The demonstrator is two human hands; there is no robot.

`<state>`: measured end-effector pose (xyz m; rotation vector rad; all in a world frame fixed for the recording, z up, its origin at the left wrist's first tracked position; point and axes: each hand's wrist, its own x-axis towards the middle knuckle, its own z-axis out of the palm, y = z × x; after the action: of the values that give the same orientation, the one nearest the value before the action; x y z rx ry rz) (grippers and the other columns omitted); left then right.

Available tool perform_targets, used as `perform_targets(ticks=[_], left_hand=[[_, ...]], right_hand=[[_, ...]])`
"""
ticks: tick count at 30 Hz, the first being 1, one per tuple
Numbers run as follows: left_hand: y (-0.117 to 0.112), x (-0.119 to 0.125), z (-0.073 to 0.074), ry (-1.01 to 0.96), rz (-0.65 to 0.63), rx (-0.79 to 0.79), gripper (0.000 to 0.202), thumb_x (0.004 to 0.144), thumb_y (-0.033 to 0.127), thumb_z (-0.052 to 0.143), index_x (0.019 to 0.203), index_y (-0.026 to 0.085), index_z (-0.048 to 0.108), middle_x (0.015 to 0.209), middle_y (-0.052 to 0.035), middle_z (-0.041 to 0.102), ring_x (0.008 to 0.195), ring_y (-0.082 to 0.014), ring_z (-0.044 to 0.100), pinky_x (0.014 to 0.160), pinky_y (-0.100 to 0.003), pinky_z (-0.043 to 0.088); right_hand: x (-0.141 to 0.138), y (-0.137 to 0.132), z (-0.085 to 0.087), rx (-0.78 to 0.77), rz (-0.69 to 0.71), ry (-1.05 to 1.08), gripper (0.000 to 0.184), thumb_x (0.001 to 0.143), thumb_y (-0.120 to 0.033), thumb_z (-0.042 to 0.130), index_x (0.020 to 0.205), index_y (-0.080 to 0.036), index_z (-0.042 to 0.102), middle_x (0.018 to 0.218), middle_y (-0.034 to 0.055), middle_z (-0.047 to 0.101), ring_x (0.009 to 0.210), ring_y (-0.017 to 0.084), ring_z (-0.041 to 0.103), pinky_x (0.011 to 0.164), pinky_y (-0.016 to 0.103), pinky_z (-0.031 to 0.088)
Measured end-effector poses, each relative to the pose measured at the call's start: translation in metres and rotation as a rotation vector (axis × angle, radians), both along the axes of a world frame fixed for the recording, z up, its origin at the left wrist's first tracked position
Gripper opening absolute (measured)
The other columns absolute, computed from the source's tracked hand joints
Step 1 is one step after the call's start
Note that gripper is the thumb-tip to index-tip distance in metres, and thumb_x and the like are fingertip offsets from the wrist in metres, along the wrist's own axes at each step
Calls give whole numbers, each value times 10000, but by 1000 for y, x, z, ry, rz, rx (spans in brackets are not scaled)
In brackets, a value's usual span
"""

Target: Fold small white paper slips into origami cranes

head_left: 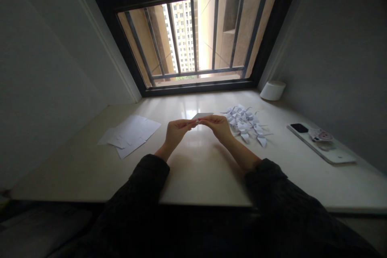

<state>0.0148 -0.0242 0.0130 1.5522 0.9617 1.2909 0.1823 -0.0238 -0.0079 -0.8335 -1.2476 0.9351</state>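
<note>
My left hand (178, 131) and my right hand (218, 125) meet above the middle of the white sill, fingertips pinched close together. Between them is a small piece of white paper (203, 115), its flat part showing just beyond the fingers. Both hands are closed on it, and the fingers hide most of its folds. To the right of my right hand lies a pile of folded white paper cranes (242, 120), with thin points and wings sticking out. Left of my left hand rest several loose white paper sheets (133, 131), partly overlapping.
A white phone (335, 151) with a cartoon grip on its back lies at the right. Behind it, a white cup-like container (272, 90) stands by the wall. A barred window (199, 40) closes off the back; the sill's front edge (208, 204) runs below my forearms.
</note>
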Motion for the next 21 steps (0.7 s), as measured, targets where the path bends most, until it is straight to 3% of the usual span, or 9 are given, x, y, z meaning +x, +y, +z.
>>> perform_targets(ticks=[14, 18, 21], left_hand=[[10, -4, -9, -52, 111, -102, 247, 581, 323, 785, 776, 178, 737, 736, -58, 725, 703, -177, 667, 648, -293, 519], [17, -14, -11, -121, 193, -55, 269, 614, 349, 765, 805, 167, 718, 837, -79, 728, 781, -185, 670, 697, -306, 526], [15, -13, -8, -90, 171, 31, 290, 642, 358, 748, 853, 165, 702, 911, -91, 722, 830, -193, 671, 742, -318, 526]], right_hand=[[2, -1, 1, 18, -143, -82, 135, 647, -348, 748, 742, -251, 751, 764, 7, 738, 783, 222, 683, 786, 356, 522], [5, 4, -1, 0, -214, 13, 164, 617, -348, 768, 742, -243, 750, 746, 6, 737, 778, 225, 685, 786, 362, 528], [5, 5, -2, 3, -193, 21, 162, 618, -344, 770, 746, -246, 751, 752, 5, 738, 776, 225, 686, 795, 369, 527]])
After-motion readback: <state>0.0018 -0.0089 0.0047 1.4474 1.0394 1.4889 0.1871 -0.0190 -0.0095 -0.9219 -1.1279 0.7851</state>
